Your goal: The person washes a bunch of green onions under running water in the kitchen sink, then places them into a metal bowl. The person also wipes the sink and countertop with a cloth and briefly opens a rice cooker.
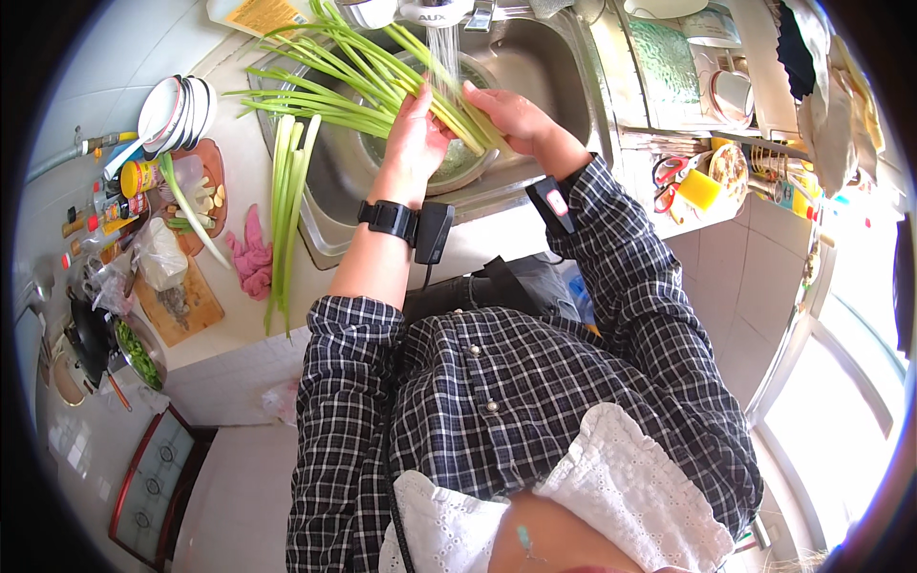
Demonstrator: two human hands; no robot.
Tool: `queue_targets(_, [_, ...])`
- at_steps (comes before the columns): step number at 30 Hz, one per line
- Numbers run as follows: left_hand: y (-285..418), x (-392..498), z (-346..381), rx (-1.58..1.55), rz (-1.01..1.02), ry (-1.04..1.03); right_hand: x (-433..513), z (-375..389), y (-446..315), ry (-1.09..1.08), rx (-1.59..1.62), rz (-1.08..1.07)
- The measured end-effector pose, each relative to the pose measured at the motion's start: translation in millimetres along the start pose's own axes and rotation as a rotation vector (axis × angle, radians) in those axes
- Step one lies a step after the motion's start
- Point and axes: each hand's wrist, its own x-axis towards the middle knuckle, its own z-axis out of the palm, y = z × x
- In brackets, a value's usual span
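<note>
A loose bunch of long green stalks (358,89), resembling garlic greens, lies across the sink under the running faucet (435,13). My left hand (419,140) holds the bunch near its pale stem ends, with the thumb on top. On the other side my right hand (517,118) has its fingers on the stem ends, beside the stream of water (445,61). Beneath the stalks, a round metal basin (469,172) with water in it sits in the stainless steel sink (555,71). More green stalks (289,208) rest on the counter along the sink's left edge.
Left on the counter are a pink cloth (251,261), a wooden cutting board (204,304), a reddish-brown tray (215,161) and stacked bowls (161,107). Chopped greens fill a pan (140,354). Red-handled scissors (666,190) and a yellow sponge (698,189) lie right of the sink.
</note>
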Motion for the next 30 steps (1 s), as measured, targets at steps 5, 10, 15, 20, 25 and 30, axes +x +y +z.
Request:
queue_targets(5, [6.6,9.6,0.5,-0.045,0.061,0.013,26.0,2.2,-3.3,-0.064,-0.131,-0.024])
queue_targets(10, [11.9,11.0,-2.0,0.007,0.147,0.038,18.2,18.2,1.8,-0.166,-0.313,-0.139])
queue_targets(15, [12.5,4.7,-2.2,0.072,0.137,-0.009,-2.9,24.5,4.8,-0.132,-0.514,-0.192])
queue_targets(20, [7.0,-6.1,-2.0,0.121,0.153,0.176,-12.2,28.6,10.4,0.041,-0.399,-0.207])
queue_targets(25, [-25.3,-16.8,8.9,0.24,0.113,0.309,-32.3,30.6,17.0,0.155,-0.413,-0.027])
queue_targets(30, [-36.9,-48.2,4.9,0.346,-0.027,0.244,-58.9,18.1,34.9,0.087,-0.428,0.102])
